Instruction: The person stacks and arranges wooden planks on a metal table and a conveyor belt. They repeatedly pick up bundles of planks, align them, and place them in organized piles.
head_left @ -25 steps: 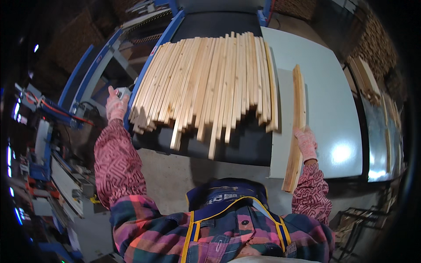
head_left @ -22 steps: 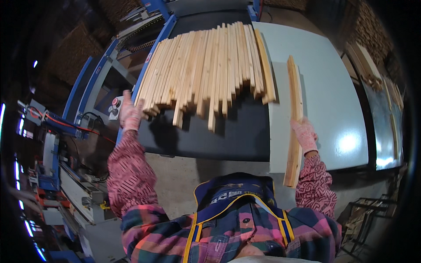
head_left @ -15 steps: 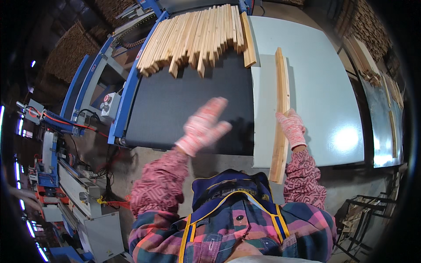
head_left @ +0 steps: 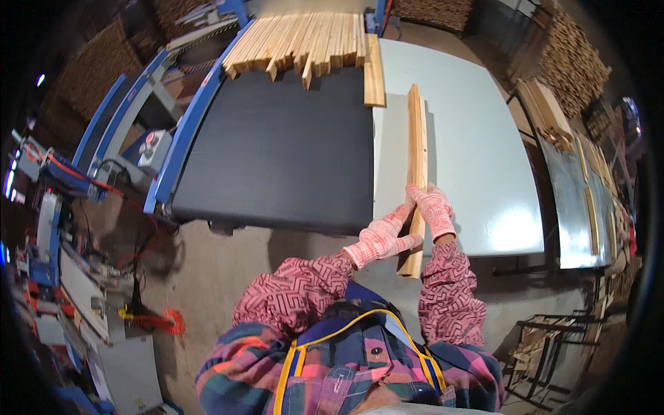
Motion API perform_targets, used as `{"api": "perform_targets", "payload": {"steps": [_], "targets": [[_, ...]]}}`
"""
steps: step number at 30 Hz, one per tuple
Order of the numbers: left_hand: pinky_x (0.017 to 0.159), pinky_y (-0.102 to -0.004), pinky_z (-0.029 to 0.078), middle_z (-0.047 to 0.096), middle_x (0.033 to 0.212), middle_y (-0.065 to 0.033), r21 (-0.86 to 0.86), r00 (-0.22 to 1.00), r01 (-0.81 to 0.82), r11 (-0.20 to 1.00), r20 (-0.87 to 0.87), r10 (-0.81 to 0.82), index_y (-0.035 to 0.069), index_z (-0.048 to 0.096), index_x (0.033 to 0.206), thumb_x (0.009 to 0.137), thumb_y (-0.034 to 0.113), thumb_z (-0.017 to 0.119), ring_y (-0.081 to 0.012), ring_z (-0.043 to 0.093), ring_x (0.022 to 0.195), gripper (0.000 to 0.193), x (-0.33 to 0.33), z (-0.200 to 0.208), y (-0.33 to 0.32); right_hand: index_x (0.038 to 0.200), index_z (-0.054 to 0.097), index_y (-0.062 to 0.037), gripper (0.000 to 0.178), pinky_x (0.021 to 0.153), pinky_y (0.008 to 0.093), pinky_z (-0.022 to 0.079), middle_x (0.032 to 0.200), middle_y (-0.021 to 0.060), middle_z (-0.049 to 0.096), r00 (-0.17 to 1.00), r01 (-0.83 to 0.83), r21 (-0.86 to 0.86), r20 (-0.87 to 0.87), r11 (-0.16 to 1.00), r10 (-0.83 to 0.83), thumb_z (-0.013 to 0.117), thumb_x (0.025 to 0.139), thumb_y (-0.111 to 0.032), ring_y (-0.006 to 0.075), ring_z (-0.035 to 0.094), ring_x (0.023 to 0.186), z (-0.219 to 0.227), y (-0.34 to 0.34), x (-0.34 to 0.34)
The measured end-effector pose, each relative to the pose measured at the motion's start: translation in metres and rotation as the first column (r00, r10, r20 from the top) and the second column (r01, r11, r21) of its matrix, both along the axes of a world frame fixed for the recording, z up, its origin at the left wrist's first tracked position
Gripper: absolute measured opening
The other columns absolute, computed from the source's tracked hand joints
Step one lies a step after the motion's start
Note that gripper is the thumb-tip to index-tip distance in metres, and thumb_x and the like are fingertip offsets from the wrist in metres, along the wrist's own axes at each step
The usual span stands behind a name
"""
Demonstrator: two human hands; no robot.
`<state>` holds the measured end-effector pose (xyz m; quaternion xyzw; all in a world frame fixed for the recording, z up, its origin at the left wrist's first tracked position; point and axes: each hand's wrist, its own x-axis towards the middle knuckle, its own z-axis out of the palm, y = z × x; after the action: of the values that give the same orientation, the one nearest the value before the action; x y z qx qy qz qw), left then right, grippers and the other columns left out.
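Two pale wooden strips [head_left: 417, 152] lie side by side, pointing away from me on the pale tabletop, with their near ends jutting past its front edge. My right hand [head_left: 432, 209], in a pink-and-white knit glove, is closed round them from the right. My left hand [head_left: 384, 238], gloved alike, grips them from the left, nearer to me, its thumb across the wood. Part of the strips is hidden under the fingers. A single wider board [head_left: 373, 72] rests farther off, along the seam between tabletop and belt.
Left of the white tabletop [head_left: 477, 152] is a black conveyor belt [head_left: 277, 152] with a blue side rail [head_left: 183, 142]. Many strips [head_left: 297, 41] lie in a row at its far end. A control box [head_left: 153, 151] sits beyond the rail. A metal-topped table [head_left: 577, 214] stands at right.
My left hand has come from over the belt, rightward and nearer, onto the strips. My right hand keeps its hold. The whole view has shifted slightly.
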<state>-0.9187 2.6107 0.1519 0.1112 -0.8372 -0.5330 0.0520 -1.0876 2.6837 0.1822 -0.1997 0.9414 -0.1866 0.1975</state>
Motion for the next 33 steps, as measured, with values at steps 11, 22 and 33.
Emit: {"api": "perform_targets", "payload": {"steps": [11, 22, 33], "targets": [[0.092, -0.0417, 0.052, 0.066, 0.115, -0.0115, -0.665, 0.814, -0.538, 0.518, -0.252, 0.523, 0.012, 0.056, 0.127, 0.084, 0.047, 0.061, -0.0304, 0.061, 0.111, 0.056, -0.239, 0.004, -0.23, 0.104, 0.072, -0.004, 0.065, 0.079, 0.0385, 0.052, 0.088, 0.0123, 0.073, 0.991, 0.041, -0.169, -0.12, 0.985, -0.062, 0.073, 0.078, -0.064, 0.0211, 0.066, 0.083, -0.054, 0.048, -0.045], [0.085, -0.0549, 0.052, 0.07, 0.097, -0.0195, -0.749, 0.458, -0.393, 0.533, 0.343, 0.82, -0.01, 0.046, 0.138, 0.099, 0.056, 0.039, -0.0353, 0.068, 0.099, 0.076, -0.318, 0.005, -0.325, 0.104, 0.072, -0.0044, 0.047, 0.067, 0.0323, 0.048, 0.074, 0.0071, 0.065, 0.863, 0.035, -0.358, 0.481, 0.933, 0.152, 0.077, 0.08, -0.045, 0.011, 0.058, 0.071, 0.006, 0.061, -0.1], [0.105, -0.0404, 0.045, 0.039, 0.146, -0.021, -0.615, 0.951, -0.303, 0.728, -0.15, 0.269, 0.01, 0.025, 0.155, 0.079, 0.041, 0.074, -0.0384, 0.043, 0.132, 0.096, -0.222, 0.042, -0.18, 0.114, 0.071, -0.008, 0.052, 0.078, 0.0324, 0.051, 0.088, 0.0101, 0.072, 0.886, -0.067, -0.405, 0.396, 0.912, 0.241, 0.072, 0.083, -0.05, 0.0167, 0.066, 0.084, -0.006, 0.048, -0.112]]}}
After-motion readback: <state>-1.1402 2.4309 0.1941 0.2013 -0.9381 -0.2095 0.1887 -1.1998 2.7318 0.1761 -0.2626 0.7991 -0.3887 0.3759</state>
